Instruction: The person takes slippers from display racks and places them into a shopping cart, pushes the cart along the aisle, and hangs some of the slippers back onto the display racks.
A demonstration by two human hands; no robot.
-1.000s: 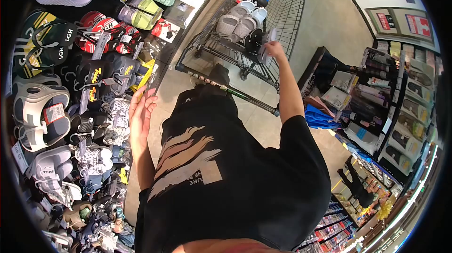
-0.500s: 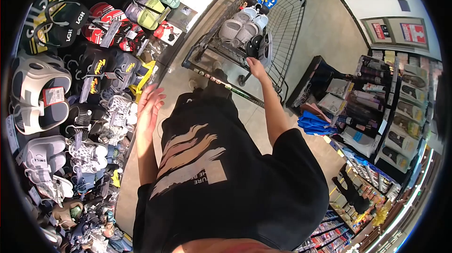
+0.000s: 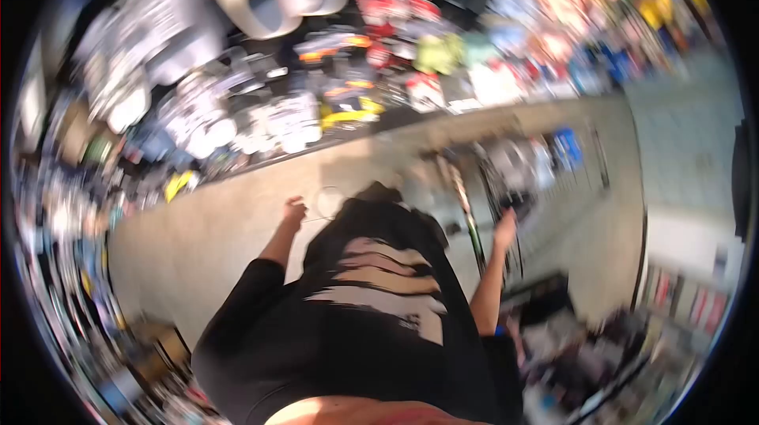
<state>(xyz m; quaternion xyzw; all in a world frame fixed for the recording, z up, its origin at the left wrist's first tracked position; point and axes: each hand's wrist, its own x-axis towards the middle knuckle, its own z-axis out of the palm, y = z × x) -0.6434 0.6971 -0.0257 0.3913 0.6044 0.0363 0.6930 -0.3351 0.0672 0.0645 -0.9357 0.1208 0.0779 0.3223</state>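
Note:
The whole view is smeared by motion. My left hand (image 3: 295,209) hangs over the floor at the left of my body, its fingers curled; whether anything is in them is too blurred to tell. On the other side, my right hand (image 3: 506,223) is beside the shopping cart (image 3: 473,219), close to the dark footwear (image 3: 518,202) inside it, and its fingers are smeared. Grey sandals (image 3: 510,160) and a blue pair (image 3: 567,148) also lie in the cart.
A long display of sandals and slippers (image 3: 277,120) curves across the top and left. Dark shelving with packaged goods (image 3: 585,346) stands at the lower right. Tiled floor (image 3: 198,243) runs between them, around my body.
The view has swung round, so the footwear display now spans the top and the cart lies to the right. My left hand has moved away from the display, and its spread fingers have curled.

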